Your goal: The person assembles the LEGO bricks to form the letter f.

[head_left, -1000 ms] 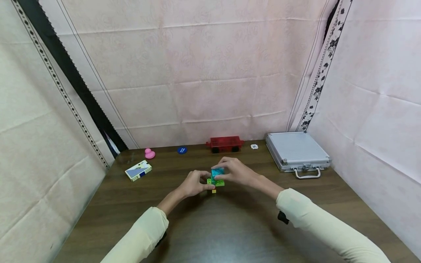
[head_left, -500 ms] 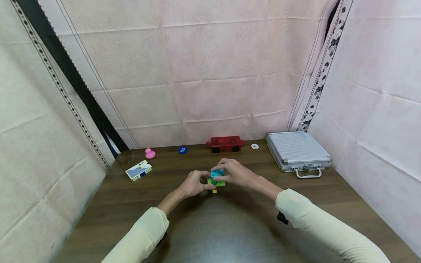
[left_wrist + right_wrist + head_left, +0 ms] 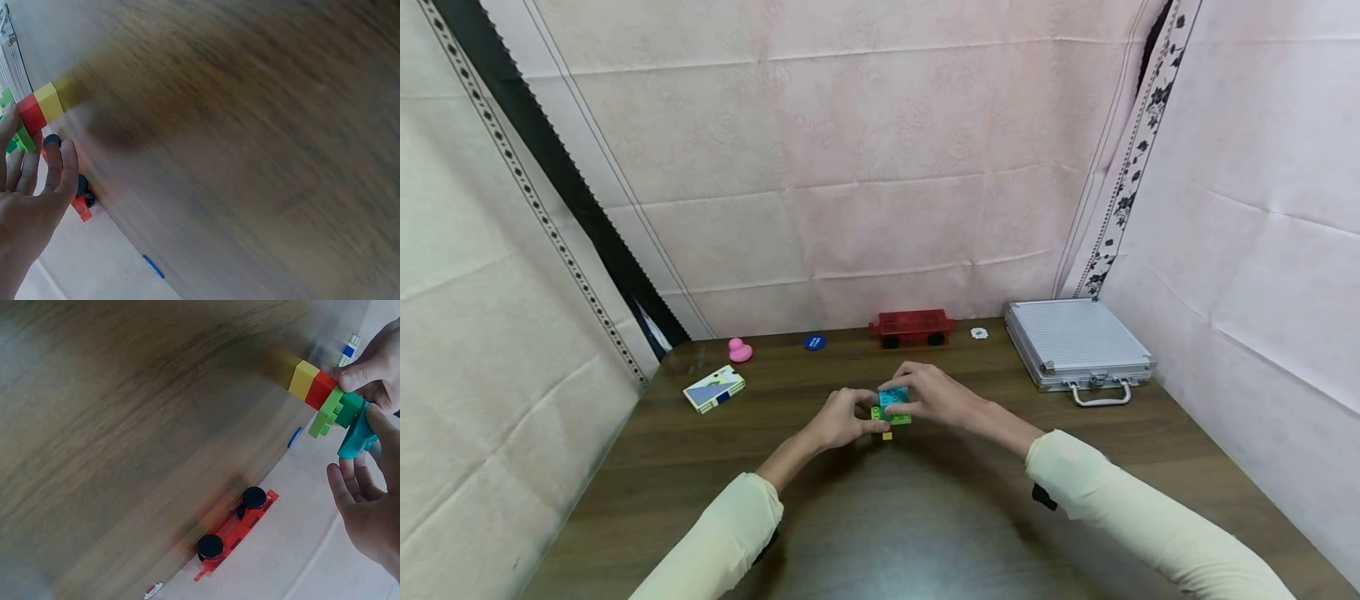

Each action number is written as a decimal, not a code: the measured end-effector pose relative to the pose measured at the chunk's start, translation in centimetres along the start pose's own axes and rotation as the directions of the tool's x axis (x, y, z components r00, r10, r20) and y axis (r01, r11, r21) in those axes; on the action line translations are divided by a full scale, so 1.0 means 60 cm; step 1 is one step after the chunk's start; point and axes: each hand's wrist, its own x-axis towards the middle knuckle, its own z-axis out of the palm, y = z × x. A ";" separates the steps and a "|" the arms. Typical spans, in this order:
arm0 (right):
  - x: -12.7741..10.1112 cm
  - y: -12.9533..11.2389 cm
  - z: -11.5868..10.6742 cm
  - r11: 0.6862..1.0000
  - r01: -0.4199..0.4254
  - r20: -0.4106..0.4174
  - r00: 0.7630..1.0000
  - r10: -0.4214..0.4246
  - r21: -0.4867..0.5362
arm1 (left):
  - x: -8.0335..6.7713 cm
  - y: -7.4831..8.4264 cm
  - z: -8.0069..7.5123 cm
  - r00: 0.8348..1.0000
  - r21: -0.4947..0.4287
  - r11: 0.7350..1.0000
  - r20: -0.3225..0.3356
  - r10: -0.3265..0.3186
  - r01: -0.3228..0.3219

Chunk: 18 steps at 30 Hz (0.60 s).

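Note:
A stack of toy building bricks stands upright on the table, mid-view in the head view. From the table up, the right wrist view shows a yellow brick (image 3: 302, 380), a red brick (image 3: 319, 390), a wider light green brick (image 3: 325, 414), a dark green brick (image 3: 348, 411) and a blue-teal brick (image 3: 354, 439) on top. My left hand (image 3: 840, 419) grips the stack from the left around its green bricks, thumb in front. From the right, my right hand (image 3: 938, 393) pinches the blue-teal brick between thumb and fingers. Fingers partly cover the middle of the stack.
Along the back edge are a pink duck (image 3: 740, 350), a blue disc (image 3: 814, 342), a red toy wagon (image 3: 913, 327) and a small white piece (image 3: 979, 333). A small box (image 3: 714, 389) lies at left, a silver case (image 3: 1078, 343) at right. Cloth hangs behind.

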 end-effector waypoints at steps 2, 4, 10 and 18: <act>0.000 -0.001 0.001 1.000 -0.009 0.003 1.000 0.010 -0.013 | -0.001 0.000 0.000 1.000 0.002 1.000 0.000 0.007 -0.007; 0.000 -0.003 0.002 0.999 -0.011 0.004 1.000 0.011 -0.035 | -0.001 -0.001 0.000 1.000 0.003 1.000 -0.003 0.013 -0.013; 0.000 -0.007 0.006 0.994 -0.008 -0.001 1.000 0.008 -0.106 | -0.003 0.000 0.000 1.000 0.012 1.000 -0.010 0.007 -0.007; -0.005 -0.007 0.005 0.988 -0.021 -0.014 1.000 0.019 -0.151 | 0.000 0.004 0.001 1.000 0.014 1.000 -0.008 0.001 -0.001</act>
